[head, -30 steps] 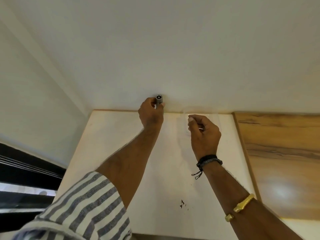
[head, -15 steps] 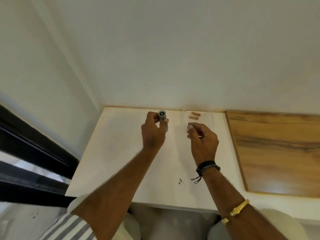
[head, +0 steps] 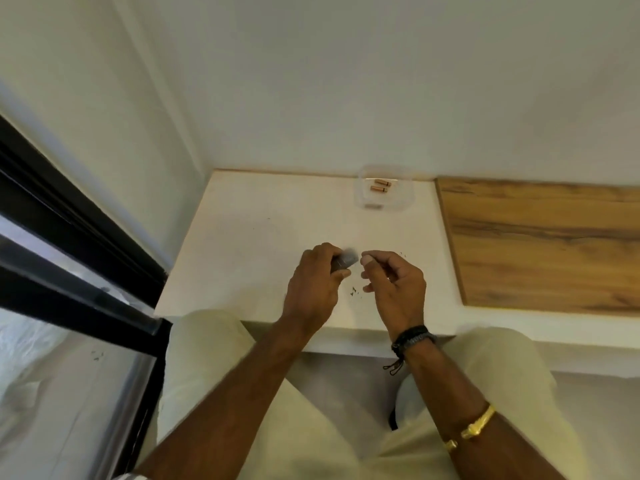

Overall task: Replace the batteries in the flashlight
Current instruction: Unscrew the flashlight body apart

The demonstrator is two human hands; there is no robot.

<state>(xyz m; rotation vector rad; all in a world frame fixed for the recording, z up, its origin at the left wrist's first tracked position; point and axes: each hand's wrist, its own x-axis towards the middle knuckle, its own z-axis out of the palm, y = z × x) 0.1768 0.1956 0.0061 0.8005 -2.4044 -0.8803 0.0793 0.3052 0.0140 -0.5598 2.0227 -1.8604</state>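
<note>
Gripping the flashlight, the left hand sits beside the right hand.

The table stands in a corner, with the wall behind it and a window off to its left. A board lies along its right side, touching its edge. At the back of the table, right of the middle, sits a small tray with two batteries lying side by side in it. Nearer the front, the left hand grips the flashlight over the table, well apart from the tray. The right hand is just to the flashlight's right. A few specks lie on the table between the hands. The person's knees are under the front edge.
</note>
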